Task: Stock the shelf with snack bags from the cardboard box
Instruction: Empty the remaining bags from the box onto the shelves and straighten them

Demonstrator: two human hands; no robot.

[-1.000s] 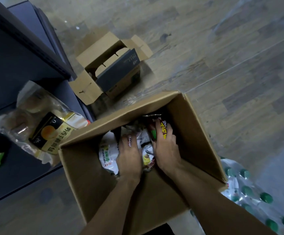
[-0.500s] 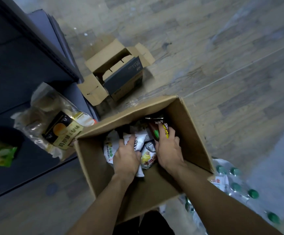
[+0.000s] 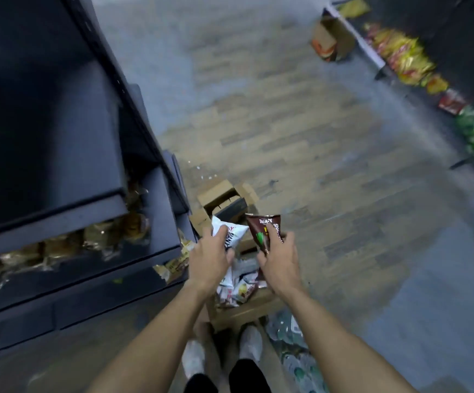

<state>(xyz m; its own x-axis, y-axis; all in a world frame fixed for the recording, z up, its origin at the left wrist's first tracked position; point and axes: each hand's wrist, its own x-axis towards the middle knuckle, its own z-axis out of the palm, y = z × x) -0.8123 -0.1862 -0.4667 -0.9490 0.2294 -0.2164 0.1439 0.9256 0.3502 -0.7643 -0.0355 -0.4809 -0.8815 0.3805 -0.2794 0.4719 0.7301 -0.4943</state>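
While we stand over the box (image 3: 241, 313), both our hands are raised above it, each gripping a snack bag. Our left hand (image 3: 210, 258) curls round a white bag (image 3: 228, 234), thumb across its front, the bag's top pointing away from us. Our right hand (image 3: 279, 259) pinches a brown bag (image 3: 262, 226) with green and yellow print, held upright just beside the white one; the two bags are near each other but we cannot tell whether they touch. Below our hands more bags (image 3: 238, 285) lie in a loose heap inside the box, which sits on the floor (image 3: 301, 137) at the front edge of the shelf (image 3: 60, 194). This dark shelf rises on our left; packaged goods (image 3: 111, 236) in clear wrap line its lower level up to the right corner. Beyond our hands a smaller open carton (image 3: 224, 199) rests on the floor against the shelf's end. Our shoes (image 3: 250, 344) show at the box's near edge, and a pack of green-capped bottles (image 3: 292, 344) lies to their right. Across the aisle, a second shelf (image 3: 417, 58) carries yellow, red and green bags along its edge, much blurred, with another carton (image 3: 332, 41) at its far end.
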